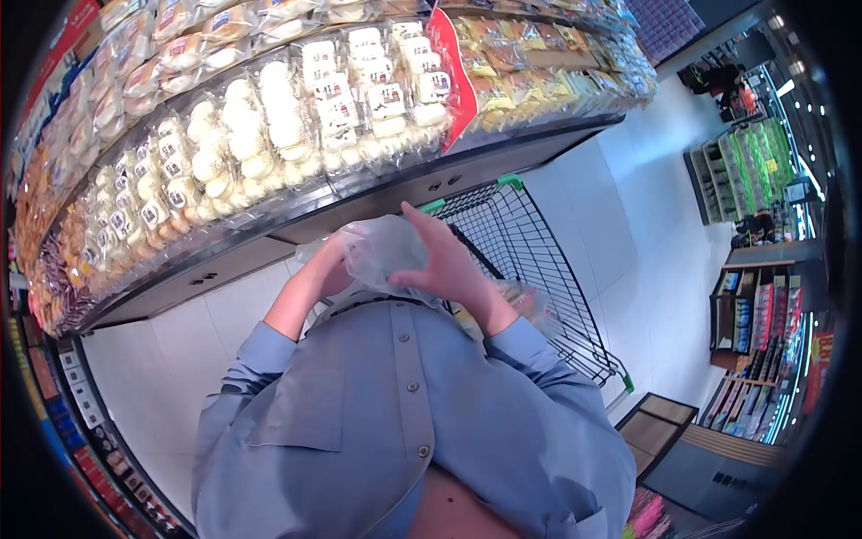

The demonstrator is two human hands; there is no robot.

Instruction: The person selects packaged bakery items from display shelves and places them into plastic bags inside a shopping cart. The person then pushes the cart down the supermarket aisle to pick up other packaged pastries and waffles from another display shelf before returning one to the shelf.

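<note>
A clear, thin plastic bag (379, 254) is held up in front of my waist. My left hand (334, 266) is closed on its left side, with the fingers partly hidden behind the crumpled film. On the other side, my right hand (446, 268) has its thumb and fingers spread apart, with the thumb close to or touching the bag. Whether anything is inside the bag I cannot make out. Just beyond my right hand is a black wire shopping cart (549, 247) with green corners. Packaged goods (521, 296) in clear wrap show partly behind my right wrist.
A long display shelf (359, 175) curves across the front, stacked with packaged white buns (247, 135) and other wrapped breads (525, 90). A red divider (460, 85) separates sections. Green-lined racks (754, 171) and shelves of goods (763, 310) stand right across the tiled floor (628, 234).
</note>
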